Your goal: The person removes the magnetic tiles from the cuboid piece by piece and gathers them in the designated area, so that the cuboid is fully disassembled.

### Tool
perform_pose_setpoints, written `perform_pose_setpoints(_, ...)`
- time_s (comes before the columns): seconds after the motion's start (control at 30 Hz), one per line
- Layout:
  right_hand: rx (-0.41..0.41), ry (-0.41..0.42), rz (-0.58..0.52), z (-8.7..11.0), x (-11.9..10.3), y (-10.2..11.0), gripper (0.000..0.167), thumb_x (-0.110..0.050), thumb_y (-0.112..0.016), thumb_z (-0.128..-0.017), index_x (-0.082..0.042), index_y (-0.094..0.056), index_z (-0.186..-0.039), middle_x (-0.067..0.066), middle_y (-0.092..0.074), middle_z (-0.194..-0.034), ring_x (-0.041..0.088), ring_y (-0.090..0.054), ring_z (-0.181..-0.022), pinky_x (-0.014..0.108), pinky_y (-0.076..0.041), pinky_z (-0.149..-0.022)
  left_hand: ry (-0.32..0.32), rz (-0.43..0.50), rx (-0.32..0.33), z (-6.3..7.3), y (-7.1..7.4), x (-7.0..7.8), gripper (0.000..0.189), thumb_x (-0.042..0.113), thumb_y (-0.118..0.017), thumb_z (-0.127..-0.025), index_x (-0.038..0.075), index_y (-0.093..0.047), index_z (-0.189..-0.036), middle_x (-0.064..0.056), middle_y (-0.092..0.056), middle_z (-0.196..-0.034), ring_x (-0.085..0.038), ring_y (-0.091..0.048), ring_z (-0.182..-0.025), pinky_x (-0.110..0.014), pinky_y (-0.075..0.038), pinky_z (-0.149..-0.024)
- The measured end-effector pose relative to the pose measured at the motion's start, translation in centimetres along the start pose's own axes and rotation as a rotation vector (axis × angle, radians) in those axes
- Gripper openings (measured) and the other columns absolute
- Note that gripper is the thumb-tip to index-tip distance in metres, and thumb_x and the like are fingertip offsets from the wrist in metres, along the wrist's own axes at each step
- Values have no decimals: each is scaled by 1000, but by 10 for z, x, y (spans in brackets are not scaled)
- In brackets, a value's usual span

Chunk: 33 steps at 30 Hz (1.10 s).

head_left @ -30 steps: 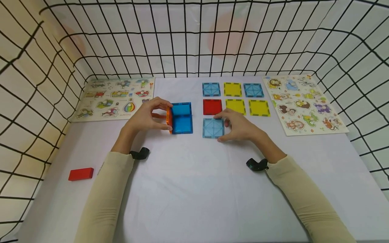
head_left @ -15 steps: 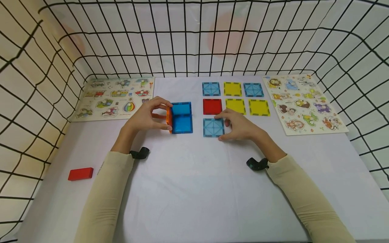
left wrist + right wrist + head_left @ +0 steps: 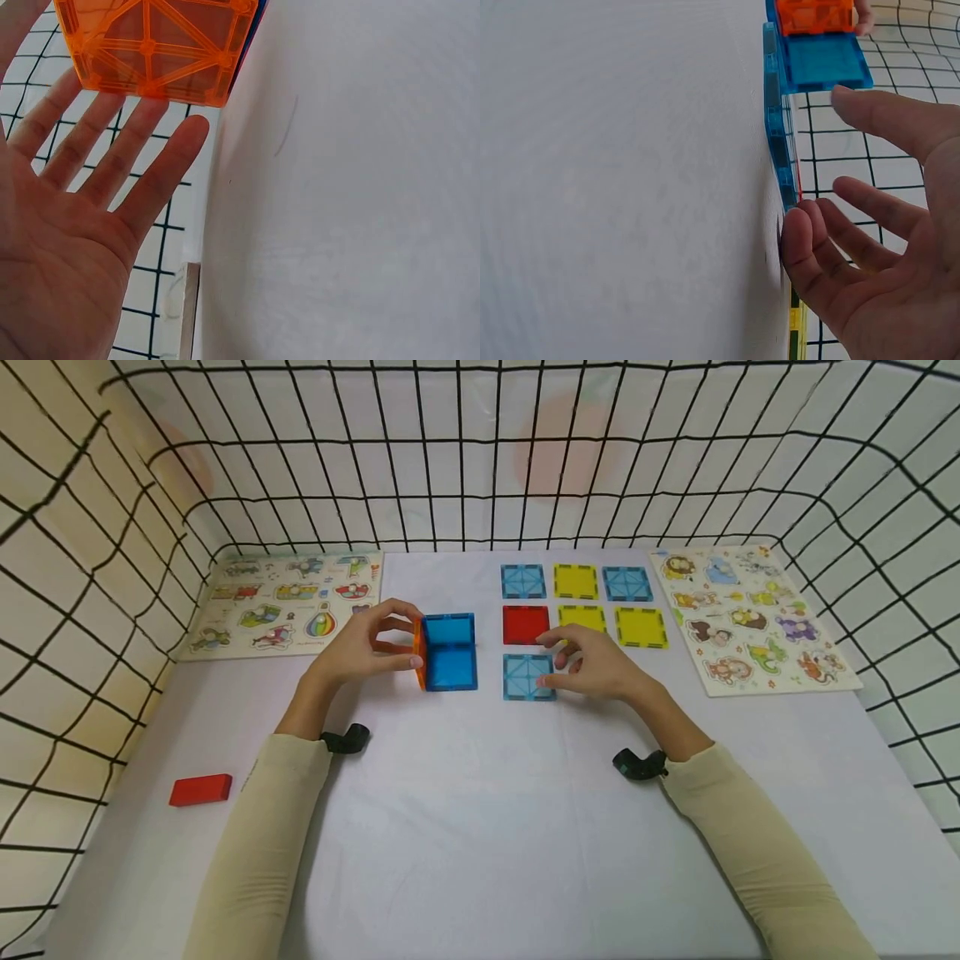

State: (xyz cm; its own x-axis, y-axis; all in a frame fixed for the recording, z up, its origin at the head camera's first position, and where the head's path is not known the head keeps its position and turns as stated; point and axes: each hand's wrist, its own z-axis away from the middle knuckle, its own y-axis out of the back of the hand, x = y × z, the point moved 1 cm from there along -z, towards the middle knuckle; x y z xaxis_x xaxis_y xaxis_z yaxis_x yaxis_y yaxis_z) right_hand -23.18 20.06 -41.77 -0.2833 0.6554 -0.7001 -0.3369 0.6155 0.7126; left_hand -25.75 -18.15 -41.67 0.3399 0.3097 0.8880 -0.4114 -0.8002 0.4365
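My left hand [image 3: 360, 647] grips an orange magnetic tile [image 3: 419, 653] by its edges, thumb on the near side and fingers on the far side. The tile stands upright along the left side of a blue tile [image 3: 452, 668] lying flat; another blue tile [image 3: 449, 628] stands at the back. In the left wrist view, the orange tile [image 3: 150, 49] fills the top, with fingertips at its edge. My right hand [image 3: 592, 664] hovers with loose fingers and thumb apart over the right edge of a light blue tile [image 3: 525, 677], also seen edge-on [image 3: 775, 112] in the right wrist view.
Behind the right hand lie a red tile [image 3: 526, 625], several yellow tiles [image 3: 641, 627] and two blue ones [image 3: 522, 581]. Picture puzzle boards stand left [image 3: 281, 606] and right [image 3: 753, 618]. A red block [image 3: 200, 790] lies front left. Black wire mesh [image 3: 480, 460] encloses the table.
The right hand's fingers and thumb have come off the light blue tile's edges and lifted slightly. The left hand's thumb has moved a little up along the orange tile.
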Motion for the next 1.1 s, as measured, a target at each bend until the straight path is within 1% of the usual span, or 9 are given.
perform_pose_setpoints(0.13, 31, 21, -57, -1, -1, 2, 55, -30, -83, -88, -14, -62, -136, 8, -65, -130, 24, -64, -106, 41, -58, -91, 6, 3, 19, 1, -1, 2, 61, 15, -85, -83, 11, -56, -136, -6, -59, -137, -28, -61, -126, -51, -59, -97)
perform_pose_setpoints(0.23, 52, 29, -97, -3, -2, 3, 53, -27, -82, -89, -12, -62, -136, 8, -65, -129, 24, -64, -108, 44, -58, -93, 30, -5, 30, 0, -1, 2, 61, 17, -85, -83, 12, -55, -136, -6, -60, -135, -26, -62, -125, -48, -59, -97)
perform_pose_setpoints(0.4, 74, 33, -138, -8, -4, 4, 52, -26, -79, -91, -11, -61, -137, 9, -64, -132, 25, -62, -116, 48, -57, -99, 68, 13, 30, -1, -2, -1, 61, 15, -86, -80, 11, -55, -133, -7, -61, -132, -27, -61, -125, -50, -58, -98)
perform_pose_setpoints(0.5, 81, 54, -156, -12, -9, 2, 52, -27, -78, -92, -11, -60, -138, 11, -63, -135, 26, -62, -119, 49, -55, -102, 78, 15, 27, -1, -3, -2, 64, 13, -88, -78, 12, -55, -132, -7, -61, -131, -27, -61, -125, -51, -57, -99)
perform_pose_setpoints(0.7, 86, 133, -173, -23, -20, -5, 54, -27, -77, -94, -10, -59, -141, 10, -61, -142, 30, -62, -120, 52, -55, -102, 76, -2, 14, 0, -3, -2, 66, 13, -91, -75, 14, -56, -130, -4, -62, -129, -24, -63, -123, -47, -59, -97)
perform_pose_setpoints(0.93, 84, 149, -209, -33, -31, -15, 53, -31, -76, -94, -19, -59, -143, 9, -61, -141, 27, -65, -117, 48, -57, -101, 70, 18, -5, 1, -4, 1, 66, 16, -94, -72, 15, -59, -127, -4, -66, -123, -23, -64, -119, -46, -59, -97)
perform_pose_setpoints(1.1, 94, 177, -231, -37, -35, -20, 51, -29, -76, -94, -19, -59, -142, 12, -63, -140, 29, -66, -118, 48, -57, -101, 62, 19, -11, 0, -4, 1, 65, 14, -94, -71, 12, -59, -127, -6, -67, -120, -23, -65, -116, -47, -59, -97)
